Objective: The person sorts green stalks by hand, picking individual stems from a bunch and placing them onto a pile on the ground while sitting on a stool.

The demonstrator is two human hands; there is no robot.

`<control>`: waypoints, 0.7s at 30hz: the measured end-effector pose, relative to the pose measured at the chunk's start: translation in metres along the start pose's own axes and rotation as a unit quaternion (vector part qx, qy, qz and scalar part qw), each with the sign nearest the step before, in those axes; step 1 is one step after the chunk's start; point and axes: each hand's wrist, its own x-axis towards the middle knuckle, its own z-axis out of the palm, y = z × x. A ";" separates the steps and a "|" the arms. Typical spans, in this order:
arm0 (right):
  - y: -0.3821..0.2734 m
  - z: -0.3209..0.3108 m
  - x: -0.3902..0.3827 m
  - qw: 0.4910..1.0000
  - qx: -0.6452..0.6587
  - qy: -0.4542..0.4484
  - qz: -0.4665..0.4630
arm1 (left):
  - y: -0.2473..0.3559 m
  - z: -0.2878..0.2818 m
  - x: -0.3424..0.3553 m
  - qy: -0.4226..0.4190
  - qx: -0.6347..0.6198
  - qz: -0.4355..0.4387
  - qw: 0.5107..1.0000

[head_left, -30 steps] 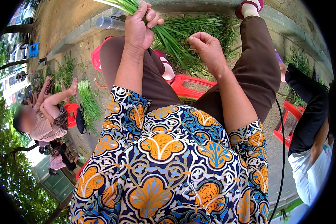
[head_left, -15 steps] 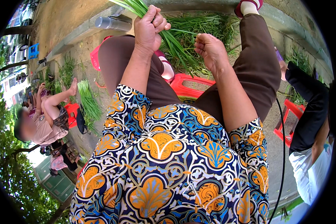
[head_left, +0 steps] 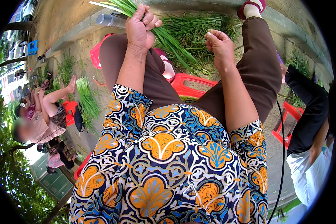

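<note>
My left hand is closed round a bunch of chives, held up beyond my left knee. Pale stem ends stick out past the fist at the upper left, while the green blades slant down to the right. Apart from the bunch, my right hand hovers with thumb and fingers pinched together. A tiny dark bit shows at its fingertips, too small to name. Under and beyond both hands, a loose pile of green stalks lies on the ground between my feet.
A red plastic stool stands between my legs. Past my left knee lies a grey bottle by the concrete kerb. More chives lie at left, near a seated person. Another person sits at right; a black cable hangs alongside me.
My right hand has moved right, away from the bunch, and the thin blade stretched to its fingers no longer shows. My left hand has shifted slightly left with the chives.
</note>
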 end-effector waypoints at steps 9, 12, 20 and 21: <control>0.016 -0.004 0.007 0.910 -0.362 0.007 -0.204 | 0.002 0.002 0.000 -0.035 -0.014 -0.019 0.999; 0.013 0.002 0.003 0.934 -0.318 -0.040 -0.158 | -0.001 0.006 0.000 -0.044 -0.014 -0.032 0.998; 0.000 0.016 -0.011 0.933 -0.255 -0.132 -0.218 | -0.013 0.024 -0.003 -0.075 -0.007 -0.054 0.996; 0.001 0.016 -0.011 0.934 -0.249 -0.139 -0.216 | -0.015 0.024 -0.004 -0.076 0.000 -0.054 0.996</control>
